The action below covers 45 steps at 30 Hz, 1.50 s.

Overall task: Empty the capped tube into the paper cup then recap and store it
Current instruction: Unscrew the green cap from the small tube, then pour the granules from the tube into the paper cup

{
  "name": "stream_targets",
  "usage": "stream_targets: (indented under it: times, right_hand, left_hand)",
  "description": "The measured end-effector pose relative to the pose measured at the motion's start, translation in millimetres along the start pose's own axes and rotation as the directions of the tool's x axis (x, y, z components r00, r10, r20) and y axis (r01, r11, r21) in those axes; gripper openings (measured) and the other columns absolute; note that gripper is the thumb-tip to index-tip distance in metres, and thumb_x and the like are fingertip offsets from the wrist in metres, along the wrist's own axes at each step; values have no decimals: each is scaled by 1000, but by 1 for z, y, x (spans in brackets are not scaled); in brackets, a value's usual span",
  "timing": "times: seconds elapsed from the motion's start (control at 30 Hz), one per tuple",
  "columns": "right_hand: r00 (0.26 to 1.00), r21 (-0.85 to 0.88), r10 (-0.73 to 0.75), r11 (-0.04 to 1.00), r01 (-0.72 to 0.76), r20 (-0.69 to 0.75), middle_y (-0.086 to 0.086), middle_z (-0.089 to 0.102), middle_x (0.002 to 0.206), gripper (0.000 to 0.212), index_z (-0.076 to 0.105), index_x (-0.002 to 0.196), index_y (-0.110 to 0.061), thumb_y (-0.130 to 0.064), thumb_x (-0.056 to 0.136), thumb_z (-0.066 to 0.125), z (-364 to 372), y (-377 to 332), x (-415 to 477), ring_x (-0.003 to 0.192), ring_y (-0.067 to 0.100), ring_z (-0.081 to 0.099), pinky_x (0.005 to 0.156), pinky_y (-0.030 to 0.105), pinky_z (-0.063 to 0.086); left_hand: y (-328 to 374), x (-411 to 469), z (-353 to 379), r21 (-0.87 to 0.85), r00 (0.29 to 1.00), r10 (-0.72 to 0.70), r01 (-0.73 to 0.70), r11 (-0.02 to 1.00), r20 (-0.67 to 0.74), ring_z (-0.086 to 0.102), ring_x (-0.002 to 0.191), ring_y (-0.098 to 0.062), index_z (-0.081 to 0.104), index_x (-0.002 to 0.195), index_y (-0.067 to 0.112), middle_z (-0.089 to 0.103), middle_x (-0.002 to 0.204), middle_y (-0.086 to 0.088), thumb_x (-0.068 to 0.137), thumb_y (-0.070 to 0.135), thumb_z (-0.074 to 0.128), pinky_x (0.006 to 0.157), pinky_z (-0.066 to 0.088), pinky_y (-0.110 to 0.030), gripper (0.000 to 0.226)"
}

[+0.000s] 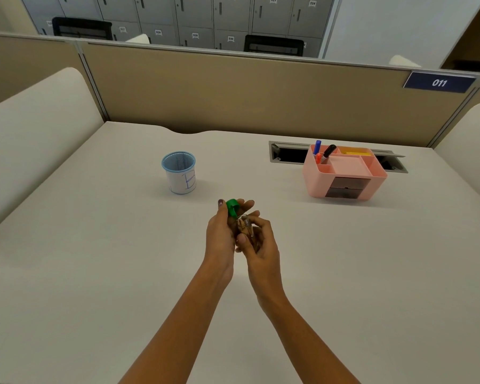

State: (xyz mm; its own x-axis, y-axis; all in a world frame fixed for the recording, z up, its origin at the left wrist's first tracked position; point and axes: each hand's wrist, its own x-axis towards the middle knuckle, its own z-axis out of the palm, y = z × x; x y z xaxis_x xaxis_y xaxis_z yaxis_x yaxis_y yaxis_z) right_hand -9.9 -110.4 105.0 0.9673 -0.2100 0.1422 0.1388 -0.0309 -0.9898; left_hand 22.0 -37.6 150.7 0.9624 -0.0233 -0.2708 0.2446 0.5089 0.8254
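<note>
Left hand (219, 234) and right hand (261, 245): mid-frame, touching, fingers curled closed; both forearms extended from lower edge.

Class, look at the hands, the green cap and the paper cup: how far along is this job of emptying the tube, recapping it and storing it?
Early to middle. Done: the green cap looks off, held in the left hand. In hand: the right hand grips the clear tube beside it, away from the paper cup. Whether it has been emptied cannot be told. Left: recapping and storing, perhaps in the pink organizer.
</note>
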Motion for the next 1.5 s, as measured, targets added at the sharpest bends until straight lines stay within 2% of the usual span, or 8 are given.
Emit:
stream_targets:
  times: [0.13,0.23,0.5,0.6,0.77,0.97,1.13,1.5]
  right_hand:
    - [999,5,10,1000,-10,-34,-12,67,100,29,52,110,-38,-15,95,58,-2,2,-1,94,11,67,81,21,58]
    - [997,54,44,998,-40,-71,-2,69,104,24,52,117,-24,-15,95,57,-8,5,0,94,12,68,82,23,58]
    - [983,103,104,991,-89,-150,-12,72,95,14,58,106,-28,-18,96,57,-23,12,3,86,10,69,79,24,58]
    - [977,105,132,988,-115,-170,-8,71,88,14,58,101,-34,-21,95,58,-26,13,3,75,7,70,69,13,53]
    - [967,135,192,976,-171,-168,-3,72,94,14,62,105,-29,-22,94,61,-27,16,2,76,7,70,71,15,55]
    - [963,232,250,947,-222,-101,-6,76,95,28,67,110,-17,-18,83,73,-28,18,9,82,13,70,72,14,55]
    - [952,401,302,879,-258,-49,2,76,92,40,65,106,-9,-25,71,77,-21,16,25,85,21,70,85,32,55]
    - [944,488,322,813,-316,74,15,65,124,29,59,123,0,-1,94,56,29,4,102,97,14,69,97,29,50]
  left_hand:
    - [-2,-1,-3,17,996,81,-80,997,-37,67,103,-22,65,93,19,74,103,-2,101,36,28,100,46,-42,42]
    - [-13,3,-10,245,978,181,-151,958,-103,60,112,-19,63,105,18,66,116,-2,100,35,32,102,41,-34,35]
    - [-73,-1,-56,831,929,369,-179,526,-33,56,104,-18,62,107,14,62,112,-4,85,19,66,92,44,-27,23]
    - [-86,1,-64,907,941,338,-169,387,31,54,98,-19,61,104,12,61,109,-6,80,20,71,90,44,-27,27]
    - [-97,4,-71,941,933,340,-210,264,113,50,96,-16,59,103,12,59,111,-5,78,24,73,90,46,-26,31]
    - [-101,7,-76,924,927,350,-242,296,131,52,102,-13,55,111,18,56,114,4,75,36,74,83,44,-22,44]
    - [-89,17,-81,877,894,442,-268,400,72,45,105,-1,51,117,24,52,117,13,78,48,67,85,35,-18,48]
    - [-23,104,-108,808,769,606,-215,548,-206,51,115,-16,49,124,17,53,125,-3,80,35,69,94,37,-23,51]
